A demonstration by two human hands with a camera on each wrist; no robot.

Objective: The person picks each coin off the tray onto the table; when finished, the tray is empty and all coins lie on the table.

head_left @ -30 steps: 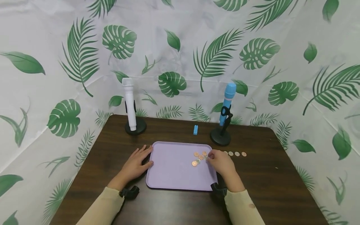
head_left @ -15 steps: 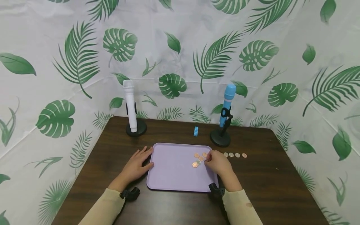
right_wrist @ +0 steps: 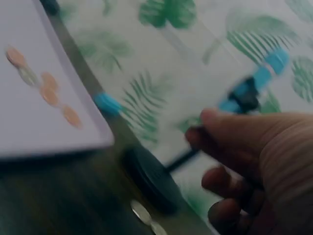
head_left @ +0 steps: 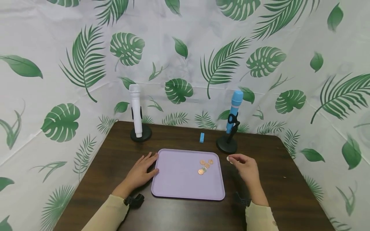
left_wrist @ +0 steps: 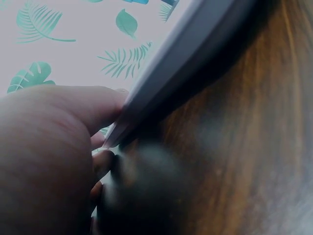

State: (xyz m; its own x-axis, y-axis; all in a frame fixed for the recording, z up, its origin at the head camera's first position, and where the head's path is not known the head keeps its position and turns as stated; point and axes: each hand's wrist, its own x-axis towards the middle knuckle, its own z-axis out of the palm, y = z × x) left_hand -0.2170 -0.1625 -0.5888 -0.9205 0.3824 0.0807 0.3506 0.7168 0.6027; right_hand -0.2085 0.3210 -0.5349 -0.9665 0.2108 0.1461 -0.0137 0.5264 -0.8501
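My right hand is in the air just right of the tray, thumb and fingertips pinching a small silver coin. In the right wrist view the held coin is hidden, while the thumb and fingers meet at their tips. Several copper coins and a silver coin lie in a loose group on the right part of the lilac tray. My left hand rests at the tray's left edge, fingers extended and thumb touching the rim.
Silver coins lie on the dark wooden table right of the tray, mostly behind my right hand. A blue microphone on a black stand, a white microphone and a blue toy brick stand behind the tray.
My right hand has picked a silver coin from the group on the tray and carried it rightward past the rim. The left hand stays at the tray's left edge.
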